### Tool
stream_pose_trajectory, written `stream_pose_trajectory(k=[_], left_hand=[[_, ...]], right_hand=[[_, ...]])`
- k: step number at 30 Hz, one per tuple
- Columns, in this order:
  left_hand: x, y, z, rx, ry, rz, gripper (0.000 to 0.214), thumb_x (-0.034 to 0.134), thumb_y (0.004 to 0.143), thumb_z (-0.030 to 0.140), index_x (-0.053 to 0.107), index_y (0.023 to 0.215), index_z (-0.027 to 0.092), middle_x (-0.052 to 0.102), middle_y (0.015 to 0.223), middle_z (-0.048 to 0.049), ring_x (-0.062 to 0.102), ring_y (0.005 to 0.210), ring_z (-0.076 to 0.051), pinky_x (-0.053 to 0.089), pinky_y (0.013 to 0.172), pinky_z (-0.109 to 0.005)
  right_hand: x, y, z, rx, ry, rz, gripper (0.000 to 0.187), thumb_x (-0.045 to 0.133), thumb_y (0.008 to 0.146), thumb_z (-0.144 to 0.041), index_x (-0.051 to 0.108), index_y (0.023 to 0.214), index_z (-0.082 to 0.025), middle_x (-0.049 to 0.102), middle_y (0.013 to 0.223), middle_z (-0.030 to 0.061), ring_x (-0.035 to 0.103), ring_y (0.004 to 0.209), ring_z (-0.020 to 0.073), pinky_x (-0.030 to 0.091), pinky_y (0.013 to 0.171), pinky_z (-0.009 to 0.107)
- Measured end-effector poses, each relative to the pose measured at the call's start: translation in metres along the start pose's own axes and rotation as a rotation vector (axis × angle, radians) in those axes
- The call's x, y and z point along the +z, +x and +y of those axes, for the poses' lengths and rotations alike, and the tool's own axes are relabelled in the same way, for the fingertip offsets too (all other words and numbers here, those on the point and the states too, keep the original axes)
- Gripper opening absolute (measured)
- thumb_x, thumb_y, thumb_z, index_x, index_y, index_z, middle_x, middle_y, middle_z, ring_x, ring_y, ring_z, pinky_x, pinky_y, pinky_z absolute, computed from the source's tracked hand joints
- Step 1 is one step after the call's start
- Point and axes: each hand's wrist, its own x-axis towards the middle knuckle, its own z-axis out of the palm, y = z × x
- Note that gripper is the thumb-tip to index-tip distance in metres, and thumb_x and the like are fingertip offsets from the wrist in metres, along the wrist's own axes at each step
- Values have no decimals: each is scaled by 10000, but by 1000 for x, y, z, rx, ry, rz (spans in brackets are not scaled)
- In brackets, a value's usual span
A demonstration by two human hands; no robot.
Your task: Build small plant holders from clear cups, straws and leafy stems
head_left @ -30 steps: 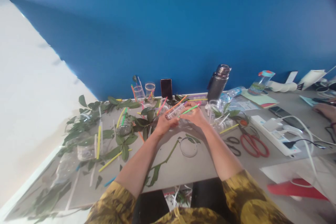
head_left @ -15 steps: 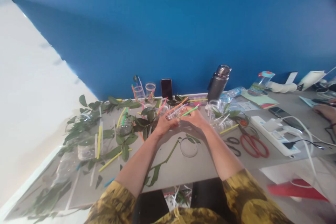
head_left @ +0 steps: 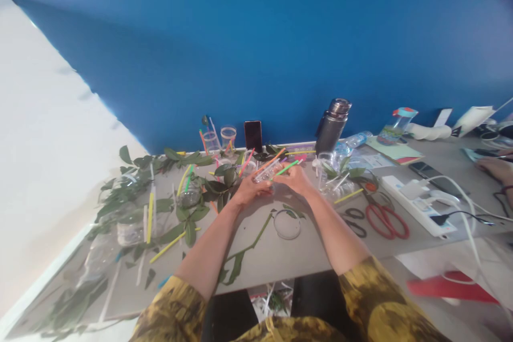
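Note:
Both my hands meet over the middle of the grey table (head_left: 280,256). My left hand (head_left: 249,190) is closed around a clear plastic cup (head_left: 267,173) lying on its side. My right hand (head_left: 295,178) pinches a green straw (head_left: 287,168) at the cup's mouth, among other coloured straws sticking out. A clear round lid (head_left: 287,224) and a leafy stem (head_left: 244,251) lie on the table just in front of my hands.
Leafy branches (head_left: 188,192) and loose straws cover the left side. Clear cups (head_left: 220,138), a dark phone (head_left: 253,135) and a metal flask (head_left: 332,125) stand by the blue wall. Red scissors (head_left: 385,220), black scissors (head_left: 356,221) and a power strip (head_left: 420,203) lie right. Another person's hand (head_left: 495,169) rests far right.
My hands have stayed together on the cup; the green straw has slid a little further into the cup. The view has shifted slightly.

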Motion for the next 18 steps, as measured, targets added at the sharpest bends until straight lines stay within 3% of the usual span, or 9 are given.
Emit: stream_pose_trajectory(k=[5,12,18], left_hand=[[-2,-1,2,-3,-45,-29,832,978,615,357,640,1347,152,772,951,-98,758,726,-209,616,691,-325],[1,0,3,17,-6,48,836,979,589,320,637,1322,109,770,874,-93,759,722,-225,629,708,-346],[0,0,3,13,-50,71,857,970,601,322,613,1362,154,754,839,-48,748,702,-201,622,702,-324]], right_hand=[[-3,-1,-3,33,58,17,335,801,716,-493,726,846,-193,635,613,-28,525,550,145,390,539,262],[-2,-2,-2,13,56,48,310,817,726,-484,737,809,-195,644,609,-21,556,556,158,434,557,282],[-3,0,5,-53,140,78,397,788,776,-551,803,939,-189,808,949,88,728,873,265,556,748,347]])
